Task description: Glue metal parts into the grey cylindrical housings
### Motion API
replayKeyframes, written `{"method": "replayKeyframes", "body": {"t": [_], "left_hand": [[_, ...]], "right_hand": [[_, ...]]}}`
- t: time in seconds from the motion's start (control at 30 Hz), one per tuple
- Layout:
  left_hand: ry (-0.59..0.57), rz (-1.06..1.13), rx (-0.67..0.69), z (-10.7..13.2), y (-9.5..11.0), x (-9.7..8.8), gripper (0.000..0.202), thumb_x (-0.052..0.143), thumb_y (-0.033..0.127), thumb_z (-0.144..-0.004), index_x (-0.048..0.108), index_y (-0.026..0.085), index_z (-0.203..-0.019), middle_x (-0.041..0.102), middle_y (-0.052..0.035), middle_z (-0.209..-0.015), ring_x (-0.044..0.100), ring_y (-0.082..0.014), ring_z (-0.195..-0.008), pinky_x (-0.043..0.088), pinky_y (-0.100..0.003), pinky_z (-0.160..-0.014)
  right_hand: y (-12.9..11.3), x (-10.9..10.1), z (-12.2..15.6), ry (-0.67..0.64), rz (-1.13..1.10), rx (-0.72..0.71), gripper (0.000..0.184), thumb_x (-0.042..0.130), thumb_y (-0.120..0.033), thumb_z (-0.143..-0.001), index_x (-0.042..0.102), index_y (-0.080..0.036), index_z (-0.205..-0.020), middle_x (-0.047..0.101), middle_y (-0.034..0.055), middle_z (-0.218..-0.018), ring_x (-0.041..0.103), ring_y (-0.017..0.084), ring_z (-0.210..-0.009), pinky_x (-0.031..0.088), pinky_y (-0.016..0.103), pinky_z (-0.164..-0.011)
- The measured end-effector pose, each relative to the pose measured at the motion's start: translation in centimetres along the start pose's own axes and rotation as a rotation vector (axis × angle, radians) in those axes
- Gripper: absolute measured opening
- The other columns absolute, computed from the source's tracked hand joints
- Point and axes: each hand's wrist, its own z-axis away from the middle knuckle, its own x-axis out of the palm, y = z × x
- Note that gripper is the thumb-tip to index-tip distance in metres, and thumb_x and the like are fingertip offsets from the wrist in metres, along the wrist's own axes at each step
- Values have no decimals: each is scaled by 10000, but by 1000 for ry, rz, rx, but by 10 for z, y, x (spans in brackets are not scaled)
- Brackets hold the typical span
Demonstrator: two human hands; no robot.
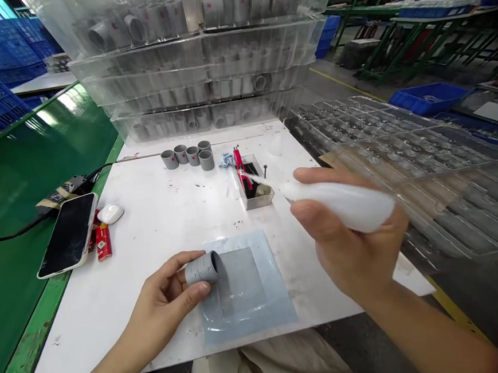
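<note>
My left hand [165,299] is closed around a short grey pipe fitting [203,267], holding it sideways over a bluish plastic pad [249,293] on the white board [157,222]. My right hand [348,247] grips a white squeeze bottle [345,201]; its thin nozzle [255,178] points left, over a small clear box [256,193]. Several more grey fittings [188,155] stand in a group at the far side of the board.
Stacked clear trays of grey fittings [205,69] rise at the back. More clear trays [406,162] lie to the right. A phone [68,235], a white earbud case [110,213] and a red lighter [103,242] rest left, on the green bench's [16,187] edge. A red pen [240,165] lies on the box.
</note>
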Motion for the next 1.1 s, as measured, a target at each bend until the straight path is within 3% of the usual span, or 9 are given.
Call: {"method": "replayKeyframes", "body": {"t": [0.07, 0.2, 0.3, 0.47, 0.57, 0.8, 1.1], "left_hand": [[-7, 28, 1, 0, -3, 0, 457, 841, 432, -867, 688, 288, -1273, 764, -12, -954, 710, -208, -898, 611, -295, -818], [-47, 128, 113, -3, -10, 0, 306, 856, 243, -856, 738, 299, -1133, 684, -24, -1259, 695, -185, -1018, 613, -250, -807], [-86, 151, 168, -6, -15, -1, 295, 840, 128, -850, 748, 304, -1068, 641, -9, -1308, 673, -158, -1087, 599, -204, -844], [-117, 112, 212, -7, -19, -4, 338, 804, 71, -873, 743, 319, -1093, 632, -9, -1322, 617, -150, -1227, 570, -177, -958], [-120, 96, 217, -6, -19, -4, 352, 793, 68, -880, 742, 341, -1098, 629, 6, -1320, 624, -141, -1216, 577, -168, -951], [-83, 156, 151, -5, -17, -1, 426, 840, 101, -862, 714, 330, -1198, 681, 10, -1271, 690, -121, -1082, 606, -153, -892], [-43, 144, 215, -6, -19, 0, 447, 834, 79, -859, 723, 351, -1196, 690, 36, -1190, 680, -89, -1045, 573, -109, -901]], "right_hand": [[-3, 12, -3, 34, -56, -11, 304, 826, -577, -1093, 796, -302, -967, 708, 43, -948, 656, 281, -622, 565, 365, -446], [3, 28, 2, -103, -167, 15, 556, 673, -605, -1172, 698, -248, -747, 623, 20, -713, 598, 256, -559, 489, 353, -454], [11, 34, 12, -246, -256, -16, 583, 616, -566, -1204, 691, -225, -736, 575, 8, -643, 541, 238, -526, 429, 365, -498], [13, 37, 21, -349, -224, -28, 428, 584, -371, -1188, 719, -225, -809, 560, -13, -658, 507, 219, -517, 387, 349, -514], [11, 37, 20, -346, -197, 26, 484, 599, -379, -1180, 673, -230, -726, 498, -31, -614, 483, 205, -489, 376, 341, -507], [16, 38, 23, -298, -225, 53, 637, 624, -545, -1214, 653, -210, -674, 561, 6, -645, 493, 207, -506, 358, 348, -506], [23, 37, 27, -247, -375, 89, 478, 697, -436, -1195, 738, -197, -783, 640, 33, -716, 579, 250, -612, 441, 354, -550]]}}
